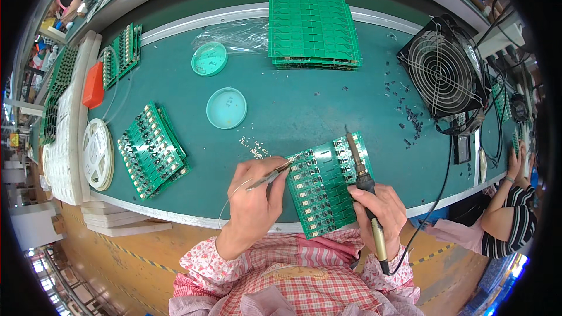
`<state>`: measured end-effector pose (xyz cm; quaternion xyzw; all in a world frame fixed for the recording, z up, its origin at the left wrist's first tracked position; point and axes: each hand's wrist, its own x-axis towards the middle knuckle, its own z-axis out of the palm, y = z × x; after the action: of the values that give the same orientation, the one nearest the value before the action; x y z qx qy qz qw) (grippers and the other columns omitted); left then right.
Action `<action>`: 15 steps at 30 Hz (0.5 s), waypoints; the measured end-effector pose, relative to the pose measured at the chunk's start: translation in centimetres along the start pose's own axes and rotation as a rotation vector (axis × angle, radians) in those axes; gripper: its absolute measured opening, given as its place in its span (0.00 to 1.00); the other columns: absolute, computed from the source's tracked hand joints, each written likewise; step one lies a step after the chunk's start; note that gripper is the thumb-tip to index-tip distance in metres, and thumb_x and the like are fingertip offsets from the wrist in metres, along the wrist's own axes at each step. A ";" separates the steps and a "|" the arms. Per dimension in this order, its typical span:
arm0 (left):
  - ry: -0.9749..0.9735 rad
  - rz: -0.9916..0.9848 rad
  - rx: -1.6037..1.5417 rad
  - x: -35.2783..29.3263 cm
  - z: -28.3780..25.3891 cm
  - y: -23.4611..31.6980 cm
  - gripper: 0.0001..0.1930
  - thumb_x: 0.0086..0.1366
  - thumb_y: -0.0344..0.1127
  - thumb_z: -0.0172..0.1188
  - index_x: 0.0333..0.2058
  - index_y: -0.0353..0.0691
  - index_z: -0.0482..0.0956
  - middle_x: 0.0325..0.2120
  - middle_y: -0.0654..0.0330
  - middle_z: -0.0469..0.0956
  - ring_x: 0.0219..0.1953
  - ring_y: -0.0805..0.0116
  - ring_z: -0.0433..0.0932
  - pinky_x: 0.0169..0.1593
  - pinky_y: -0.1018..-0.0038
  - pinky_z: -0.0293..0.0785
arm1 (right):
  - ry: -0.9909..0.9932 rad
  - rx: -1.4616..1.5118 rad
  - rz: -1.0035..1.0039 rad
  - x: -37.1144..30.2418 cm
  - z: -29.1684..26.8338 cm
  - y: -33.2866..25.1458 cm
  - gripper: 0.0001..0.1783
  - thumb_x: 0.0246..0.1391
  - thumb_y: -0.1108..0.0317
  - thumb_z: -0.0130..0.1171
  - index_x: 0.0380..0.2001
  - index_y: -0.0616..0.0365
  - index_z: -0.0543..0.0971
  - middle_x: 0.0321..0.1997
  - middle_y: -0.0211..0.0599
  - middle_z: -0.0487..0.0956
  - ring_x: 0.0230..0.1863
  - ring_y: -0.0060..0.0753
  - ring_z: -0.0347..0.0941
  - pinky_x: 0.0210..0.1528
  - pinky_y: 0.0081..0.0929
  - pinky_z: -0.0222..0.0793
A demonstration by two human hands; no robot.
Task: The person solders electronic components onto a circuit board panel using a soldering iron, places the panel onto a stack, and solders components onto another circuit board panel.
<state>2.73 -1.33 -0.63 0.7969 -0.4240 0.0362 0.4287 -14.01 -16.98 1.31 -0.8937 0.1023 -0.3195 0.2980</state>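
Note:
A green circuit board [325, 184] with rows of small parts lies at the table's front edge, slightly turned. My left hand [253, 196] is closed on metal tweezers [269, 177], their tips at the board's upper left corner. A thin wire [221, 213] loops beside this hand; whether the fingers hold it I cannot tell. My right hand [383, 210] grips a soldering iron [365, 182] with a dark collar and gold-coloured handle. The iron's tip points away from me, over the board's far right edge. Tiny pale components [254, 147] lie scattered left of the board.
Two round turquoise dishes [227, 108] stand mid-table. Behind are stacked green boards [314, 30] and clear plastic film [234, 35]. Populated boards [153, 151] and a white reel [98, 155] lie left. A black fan [443, 65] and scattered dark pieces [413, 120] are right, near a co-worker's arm [502, 208].

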 end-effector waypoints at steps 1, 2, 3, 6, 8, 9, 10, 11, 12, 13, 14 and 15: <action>-0.012 -0.009 0.005 -0.1 0.0 0.0 0.10 0.57 0.21 0.65 0.38 0.36 0.81 0.37 0.57 0.83 0.36 0.57 0.80 0.42 0.66 0.74 | -0.011 -0.009 0.014 0.0 -0.2 -0.2 0.23 0.43 0.82 0.70 0.46 0.56 0.81 0.35 0.39 0.83 0.34 0.38 0.80 0.37 0.32 0.76; -0.024 -0.017 0.005 0.0 0.0 0.1 0.08 0.58 0.21 0.64 0.38 0.35 0.82 0.38 0.57 0.83 0.38 0.56 0.80 0.42 0.66 0.75 | -0.022 -0.023 0.029 0.1 -0.4 -0.4 0.22 0.44 0.82 0.70 0.45 0.57 0.81 0.33 0.40 0.83 0.32 0.37 0.79 0.34 0.32 0.75; -0.024 -0.015 0.002 0.0 0.0 0.1 0.08 0.58 0.21 0.64 0.38 0.35 0.82 0.38 0.57 0.83 0.38 0.56 0.80 0.42 0.66 0.75 | -0.021 -0.026 0.029 0.2 -0.3 -0.5 0.22 0.44 0.82 0.70 0.45 0.57 0.81 0.33 0.40 0.83 0.32 0.37 0.79 0.34 0.32 0.75; -0.005 0.005 0.001 0.0 0.0 0.0 0.12 0.56 0.21 0.66 0.39 0.37 0.80 0.36 0.58 0.83 0.35 0.56 0.80 0.43 0.66 0.74 | 0.081 0.084 0.010 0.5 0.4 -0.6 0.12 0.57 0.74 0.62 0.44 0.59 0.78 0.27 0.38 0.83 0.25 0.34 0.76 0.30 0.29 0.70; -0.003 -0.007 0.002 0.0 0.1 0.0 0.12 0.56 0.21 0.66 0.39 0.37 0.80 0.36 0.58 0.83 0.35 0.56 0.80 0.43 0.66 0.74 | 0.100 0.110 0.022 0.7 0.5 -0.9 0.11 0.58 0.72 0.61 0.44 0.59 0.78 0.24 0.36 0.83 0.24 0.32 0.76 0.30 0.28 0.70; -0.003 -0.007 0.002 0.0 0.1 0.1 0.12 0.56 0.21 0.66 0.39 0.37 0.80 0.36 0.58 0.83 0.35 0.56 0.80 0.43 0.66 0.74 | 0.100 0.110 0.022 0.8 0.6 -0.9 0.11 0.58 0.72 0.61 0.44 0.59 0.78 0.24 0.36 0.83 0.24 0.32 0.76 0.30 0.28 0.70; 0.002 -0.002 0.003 0.0 0.1 0.1 0.12 0.56 0.21 0.66 0.39 0.37 0.80 0.36 0.58 0.83 0.35 0.56 0.80 0.43 0.66 0.74 | 0.099 0.115 0.023 0.8 0.7 -0.9 0.10 0.58 0.72 0.61 0.44 0.59 0.78 0.24 0.36 0.83 0.24 0.32 0.76 0.30 0.28 0.70; 0.007 0.001 0.005 0.0 0.1 0.1 0.12 0.56 0.21 0.66 0.39 0.37 0.80 0.36 0.58 0.83 0.35 0.56 0.80 0.42 0.66 0.74 | 0.098 0.120 0.024 0.8 0.7 -1.0 0.10 0.59 0.71 0.61 0.43 0.59 0.78 0.23 0.35 0.83 0.23 0.32 0.76 0.30 0.28 0.70; 0.007 0.001 0.004 0.0 0.1 0.1 0.12 0.56 0.21 0.66 0.39 0.37 0.80 0.36 0.58 0.83 0.35 0.56 0.80 0.42 0.66 0.74 | 0.098 0.120 0.024 0.8 0.8 -1.0 0.10 0.59 0.71 0.61 0.43 0.59 0.78 0.23 0.35 0.83 0.23 0.32 0.76 0.30 0.28 0.70; 0.014 0.008 0.002 0.0 0.1 0.1 0.12 0.56 0.20 0.66 0.39 0.37 0.80 0.35 0.58 0.83 0.35 0.56 0.80 0.42 0.66 0.74 | 0.098 0.120 0.028 0.7 0.9 -1.1 0.09 0.60 0.70 0.60 0.43 0.59 0.77 0.23 0.35 0.83 0.23 0.31 0.76 0.29 0.28 0.70; 0.021 0.014 0.002 0.0 0.1 0.1 0.12 0.56 0.20 0.66 0.39 0.37 0.80 0.35 0.58 0.82 0.34 0.56 0.80 0.42 0.66 0.74 | 0.099 0.120 0.033 0.7 0.9 -1.1 0.09 0.61 0.69 0.60 0.43 0.59 0.77 0.22 0.34 0.83 0.23 0.31 0.76 0.29 0.28 0.70; 0.021 0.014 0.002 0.0 0.0 0.2 0.12 0.56 0.20 0.66 0.39 0.37 0.80 0.35 0.58 0.82 0.34 0.56 0.80 0.42 0.66 0.74 | 0.098 0.121 0.033 0.6 0.8 -1.2 0.09 0.61 0.69 0.60 0.43 0.59 0.77 0.22 0.34 0.83 0.23 0.31 0.76 0.29 0.28 0.70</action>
<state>2.61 -1.42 -0.55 0.7941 -0.4249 0.0478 0.4320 -13.03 -15.93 1.85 -0.8554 0.1120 -0.3636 0.3514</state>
